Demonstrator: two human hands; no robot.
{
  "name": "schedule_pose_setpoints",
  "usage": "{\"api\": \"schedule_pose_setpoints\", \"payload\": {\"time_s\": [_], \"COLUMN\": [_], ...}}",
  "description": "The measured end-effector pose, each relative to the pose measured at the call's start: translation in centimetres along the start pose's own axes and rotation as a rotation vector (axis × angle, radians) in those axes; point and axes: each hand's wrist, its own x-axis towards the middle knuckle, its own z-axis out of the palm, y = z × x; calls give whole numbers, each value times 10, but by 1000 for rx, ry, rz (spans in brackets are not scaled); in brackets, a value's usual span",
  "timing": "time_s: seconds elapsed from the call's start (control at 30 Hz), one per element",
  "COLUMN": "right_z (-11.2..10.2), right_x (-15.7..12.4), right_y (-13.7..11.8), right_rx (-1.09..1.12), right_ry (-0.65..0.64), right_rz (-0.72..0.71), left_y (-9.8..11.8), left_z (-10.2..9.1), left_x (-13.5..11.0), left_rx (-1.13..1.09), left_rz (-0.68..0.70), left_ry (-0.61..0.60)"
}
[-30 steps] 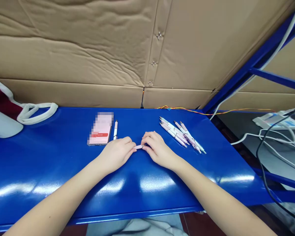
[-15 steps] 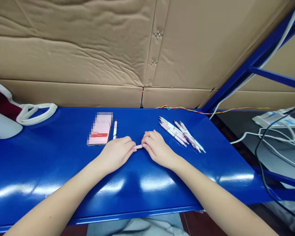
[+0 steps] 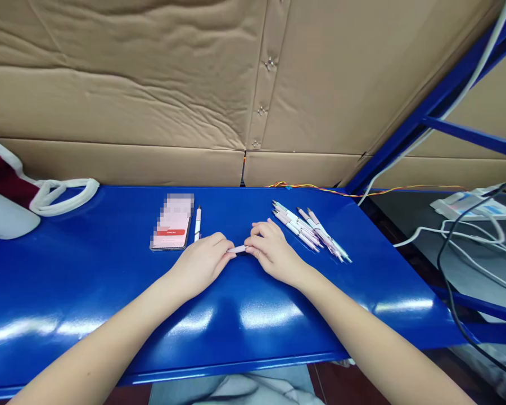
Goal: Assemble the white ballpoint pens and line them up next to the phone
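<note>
- We hold one short pink pen barrel (image 3: 238,249) between our two hands, and it lies almost level, above the blue metal counter (image 3: 88,281). We cannot tell if it touches the surface.
- Our left grip (image 3: 202,265) is closed on the left end of the pink pen barrel, with the fingers curled around it.
- Our right grip (image 3: 274,259) is closed on the right end of the same barrel, so the two hands are nearly touching.
- Just to the right of the barrel lies a loose group of pink and white pens (image 3: 310,232), close to our right grip, with the tips pointing in different directions.
- To the left of the barrel, a single white pen (image 3: 198,223) lies alone, and beside it is a pink card (image 3: 171,222), mostly blurred, with a red band.
- Far to the left of the barrel, there is a white bag with a rope handle (image 3: 63,197) on the counter.
- Behind the barrel stands a cardboard wall (image 3: 109,95).
- Far to the right of the barrel, we see a blue shelf frame (image 3: 468,132) and white and black cables (image 3: 459,233).
</note>
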Motion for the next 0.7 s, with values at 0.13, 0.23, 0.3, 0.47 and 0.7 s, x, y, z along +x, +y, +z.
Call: {"api": "schedule_pose_setpoints", "payload": {"time_s": [0.13,0.23,0.3,0.47,0.7], "right_z": [-3,-3,-2,2,-6], "right_x": [-1,-2,-2,1,5], "right_y": [6,9,9,10,15], "right_rx": [3,34,71,213,59], "right_ry": [79,69,64,77,120], "right_rz": [10,20,24,18,177], "left_y": [-4,-7,-8,-7,-1], "left_z": [-7,-10,-9,-5,-10], "left_x": [1,2,2,3,10], "left_rx": [-34,-13,6,60,181], "left_rz": [-21,2,9,35,-27], "left_ry": [-53,-84,-72,-10,-30]}}
